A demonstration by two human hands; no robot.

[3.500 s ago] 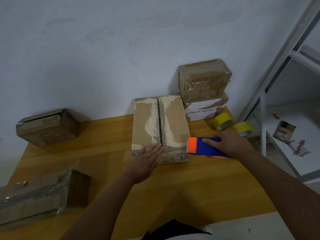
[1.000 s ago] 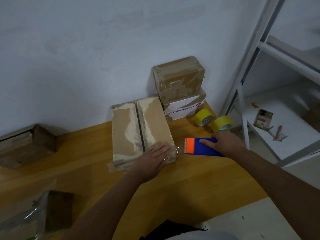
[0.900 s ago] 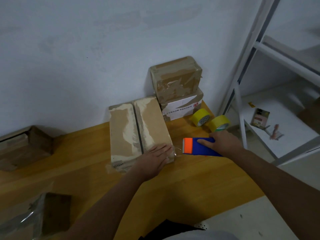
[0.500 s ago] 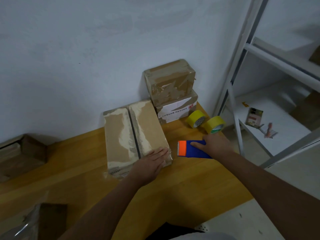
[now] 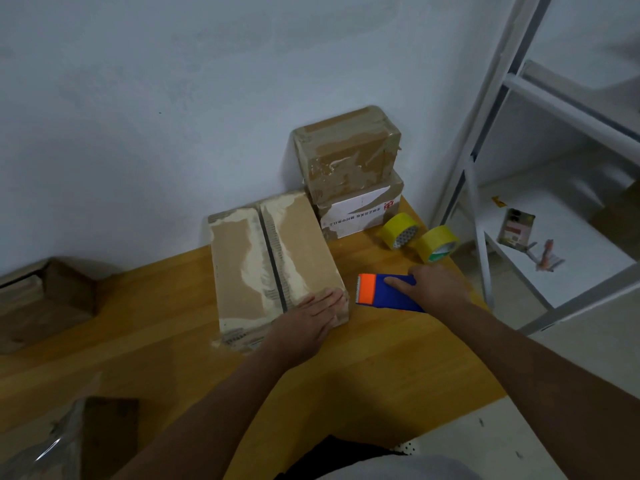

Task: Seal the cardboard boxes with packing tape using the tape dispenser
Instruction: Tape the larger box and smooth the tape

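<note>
- Left hand (image 5: 313,318) presses flat, fingers together, on the long brown cardboard box (image 5: 273,261).
- Just right of the box, right hand (image 5: 431,289) grips the blue-and-orange plastic tape dispenser (image 5: 384,292); no tape strand is visible, so probably the next strip needs starting.

A wooden table (image 5: 381,375) fills the lower frame. On it, at centre, lies a long cardboard box (image 5: 273,261); right of it a blue-and-orange tape dispenser (image 5: 384,294). Toward the upper right stand two stacked boxes (image 5: 353,181) and two yellow tape rolls (image 5: 419,239). More boxes sit at the left edge (image 5: 41,299) and lower left corner (image 5: 86,441).
</note>
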